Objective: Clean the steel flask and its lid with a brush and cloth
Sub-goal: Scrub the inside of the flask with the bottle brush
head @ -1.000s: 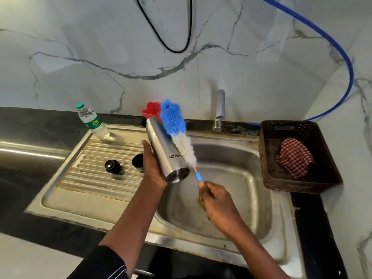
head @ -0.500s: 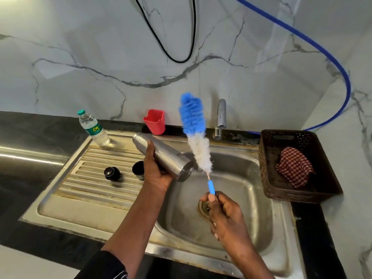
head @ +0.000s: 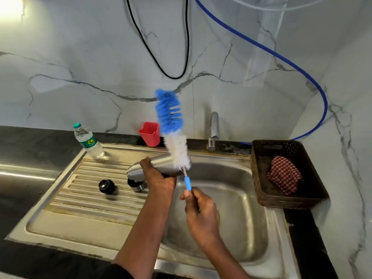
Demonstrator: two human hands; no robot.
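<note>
My left hand (head: 159, 176) grips the steel flask (head: 161, 164), which lies nearly level over the left rim of the sink basin, its narrow end pointing left. My right hand (head: 199, 210) holds the blue handle of a bottle brush (head: 173, 129). Its blue and white bristles stand upright in front of the flask's right end, outside the flask. On the ribbed draining board sit a black lid (head: 106, 186) and a second dark cap (head: 137, 184), the latter partly hidden under the flask. A red checked cloth (head: 284, 175) lies in the brown basket (head: 289, 202).
A steel sink (head: 241, 198) with a tap (head: 214, 129) at the back. A plastic water bottle (head: 88, 141) and a red cup (head: 150, 133) stand near the wall. A black cable and a blue hose (head: 281, 57) hang along the marble wall.
The left hand has tipped the flask from steeply upright down to nearly level. The brush moved right and rose, and now stands at the flask's right end.
</note>
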